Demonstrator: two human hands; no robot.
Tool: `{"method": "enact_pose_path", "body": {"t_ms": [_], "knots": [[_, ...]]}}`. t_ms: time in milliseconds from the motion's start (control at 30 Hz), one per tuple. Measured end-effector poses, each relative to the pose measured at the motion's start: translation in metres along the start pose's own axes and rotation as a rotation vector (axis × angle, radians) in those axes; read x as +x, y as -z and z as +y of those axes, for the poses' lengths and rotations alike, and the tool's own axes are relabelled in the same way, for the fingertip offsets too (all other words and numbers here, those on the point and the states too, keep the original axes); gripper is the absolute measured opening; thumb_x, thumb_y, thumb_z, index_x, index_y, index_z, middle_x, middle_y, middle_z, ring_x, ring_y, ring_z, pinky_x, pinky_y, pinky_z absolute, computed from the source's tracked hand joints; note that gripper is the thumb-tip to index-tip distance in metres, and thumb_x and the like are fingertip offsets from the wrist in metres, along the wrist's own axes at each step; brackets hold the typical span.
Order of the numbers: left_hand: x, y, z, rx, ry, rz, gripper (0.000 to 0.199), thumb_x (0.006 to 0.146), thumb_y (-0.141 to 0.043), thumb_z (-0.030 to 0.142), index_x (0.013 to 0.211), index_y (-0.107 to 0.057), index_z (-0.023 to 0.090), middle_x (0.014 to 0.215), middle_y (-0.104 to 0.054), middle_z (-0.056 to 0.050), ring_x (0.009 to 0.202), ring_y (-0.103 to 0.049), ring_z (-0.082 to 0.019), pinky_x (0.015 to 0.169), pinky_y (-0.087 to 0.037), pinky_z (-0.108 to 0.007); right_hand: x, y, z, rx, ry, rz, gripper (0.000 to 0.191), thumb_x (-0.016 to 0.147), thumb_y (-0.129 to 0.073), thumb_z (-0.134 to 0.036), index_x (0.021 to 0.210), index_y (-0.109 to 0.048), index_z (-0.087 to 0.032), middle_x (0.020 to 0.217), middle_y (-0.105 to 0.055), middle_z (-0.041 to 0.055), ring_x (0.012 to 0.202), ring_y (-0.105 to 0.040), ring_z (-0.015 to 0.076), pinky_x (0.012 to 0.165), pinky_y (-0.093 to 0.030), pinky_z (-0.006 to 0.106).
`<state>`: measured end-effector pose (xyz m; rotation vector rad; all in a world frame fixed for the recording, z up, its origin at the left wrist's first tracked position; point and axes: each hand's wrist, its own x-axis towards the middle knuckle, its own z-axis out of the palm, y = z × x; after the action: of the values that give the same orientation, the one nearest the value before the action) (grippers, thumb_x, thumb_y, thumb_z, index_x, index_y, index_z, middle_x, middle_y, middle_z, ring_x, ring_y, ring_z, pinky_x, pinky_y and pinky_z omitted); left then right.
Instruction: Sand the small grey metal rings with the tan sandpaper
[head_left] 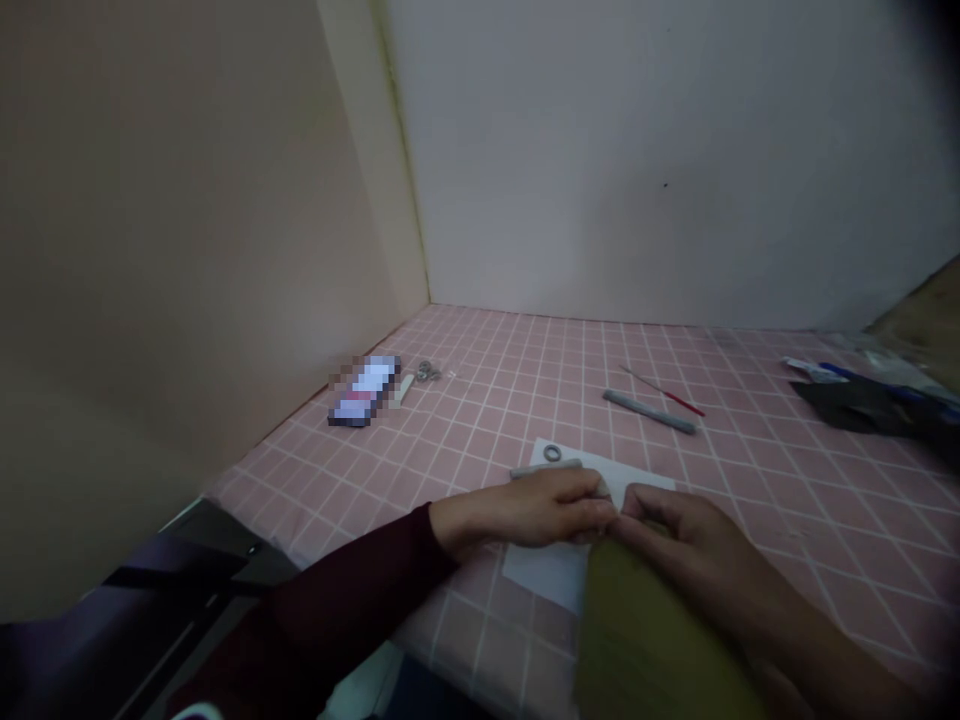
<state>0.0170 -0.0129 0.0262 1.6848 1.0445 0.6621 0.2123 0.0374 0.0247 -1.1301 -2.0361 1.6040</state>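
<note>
My left hand (559,508) reaches over a white sheet of paper (536,580), its fingers pinched together near the fingertips of my right hand (679,525). Both hands are closed and meet above the sheet; whatever they hold between them is too small to make out. Below my right hand, a yellow-olive piece (645,640) fills the lower part of the view. A grey stick (529,470) lies partly behind my left hand. Just beyond it, a small grey ring (553,453) rests on the paper.
Farther right lie a grey bar (649,411) and a thin red-handled tool (682,403). A phone (365,390), a pale strip (405,389) and small metal rings (427,372) are at the left. Dark cloth (847,405) lies at the far right.
</note>
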Motion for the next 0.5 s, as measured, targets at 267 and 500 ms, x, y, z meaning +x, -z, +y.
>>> {"method": "enact_pose_path", "body": {"t_ms": [267, 500], "knots": [[-0.0020, -0.0023, 0.0069, 0.238, -0.107, 0.185, 0.018, 0.099, -0.049, 0.033, 0.087, -0.044, 0.020, 0.088, -0.055, -0.002, 0.081, -0.051, -0.015, 0.074, -0.041, -0.030, 0.0016, -0.0016, 0.0059, 0.260, -0.161, -0.144, 0.044, 0.077, -0.066, -0.062, 0.075, -0.058, -0.019, 0.068, -0.054, 0.0005, 0.057, -0.045, 0.0129, 0.055, -0.036, 0.027], [-0.0013, 0.0007, 0.0049, 0.006, 0.006, 0.039, 0.026, 0.100, -0.046, 0.037, 0.081, -0.042, 0.020, 0.074, -0.046, 0.003, 0.066, -0.043, -0.011, 0.061, -0.037, -0.026, -0.0020, -0.0014, 0.0011, 0.005, 0.020, -0.026, 0.041, 0.080, -0.067, -0.056, 0.067, -0.053, -0.020, 0.063, -0.049, -0.0008, 0.058, -0.043, 0.0136, 0.054, -0.033, 0.026]]}}
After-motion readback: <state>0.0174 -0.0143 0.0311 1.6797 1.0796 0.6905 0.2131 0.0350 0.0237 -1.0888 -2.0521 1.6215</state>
